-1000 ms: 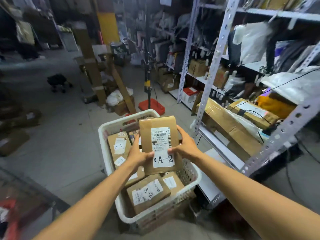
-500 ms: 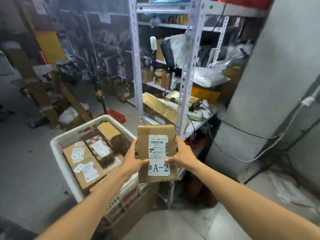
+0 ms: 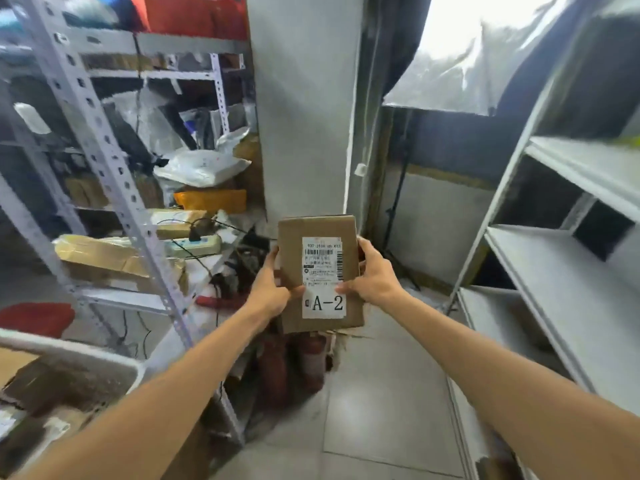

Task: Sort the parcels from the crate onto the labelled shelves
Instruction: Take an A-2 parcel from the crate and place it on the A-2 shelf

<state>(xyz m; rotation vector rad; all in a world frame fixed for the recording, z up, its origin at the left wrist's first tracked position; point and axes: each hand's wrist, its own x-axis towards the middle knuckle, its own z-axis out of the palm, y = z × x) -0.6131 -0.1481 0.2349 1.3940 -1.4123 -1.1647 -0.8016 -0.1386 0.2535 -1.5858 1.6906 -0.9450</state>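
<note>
I hold a brown cardboard parcel (image 3: 317, 230) upright in front of me, its white label reading "A-2". My left hand (image 3: 272, 289) grips its left edge and my right hand (image 3: 375, 275) grips its right edge. The white crate (image 3: 104, 362) sits at the lower left with more brown parcels inside, partly cut off by the frame. A white shelf unit (image 3: 561, 258) stands at the right with bare boards. No shelf labels are readable.
A grey metal rack (image 3: 114, 174) at the left holds boxes, bags and a power strip with cables. A grey pillar (image 3: 304, 116) rises straight ahead. Red cylinders (image 3: 277, 368) stand on the tiled floor below the parcel.
My view has swung right: the crate slid to the lower left and the white shelf unit came into view at the right. Both hands still hold the A-2 parcel.
</note>
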